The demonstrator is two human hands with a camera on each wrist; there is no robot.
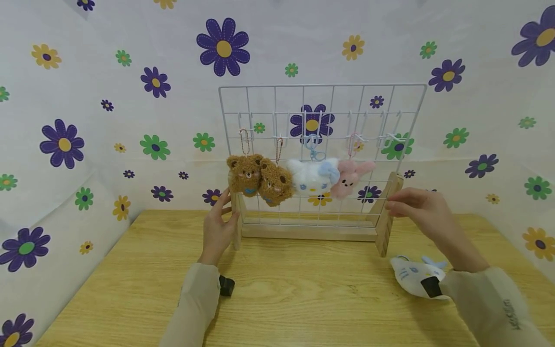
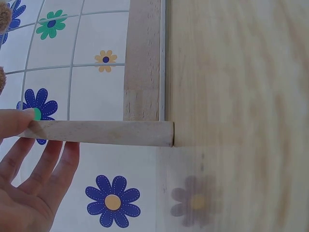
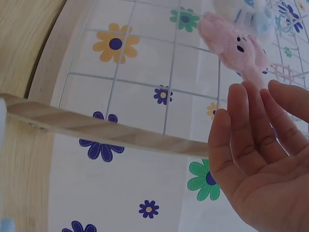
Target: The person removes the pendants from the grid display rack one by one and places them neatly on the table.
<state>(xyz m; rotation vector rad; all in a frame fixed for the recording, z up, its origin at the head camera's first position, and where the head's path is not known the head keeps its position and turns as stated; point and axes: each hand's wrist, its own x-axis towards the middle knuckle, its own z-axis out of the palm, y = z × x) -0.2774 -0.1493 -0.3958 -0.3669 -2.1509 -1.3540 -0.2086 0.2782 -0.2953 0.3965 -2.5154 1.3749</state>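
A white wire grid rack (image 1: 321, 86) stands upright on a wooden base with two side posts. My left hand (image 1: 218, 233) grips the left wooden post (image 2: 120, 133), thumb on one side and fingers on the other. Beside the right wooden post (image 1: 385, 226) is my right hand (image 1: 427, 212), its fingers loosely bent and nothing held in the palm. Plush keychains hang in a row on the grid: two brown bears (image 1: 244, 176) (image 1: 277, 185), a white cat with a blue bow (image 1: 311, 177) and a pink plush animal (image 1: 347, 182).
A white plush (image 1: 409, 277) with blue details lies on the wooden table (image 1: 303, 299), partly hidden by the right sleeve. Several white hooks (image 1: 390, 140) sit on the grid's upper right part. Behind the rack hangs a flower-patterned white backdrop (image 1: 182, 106).
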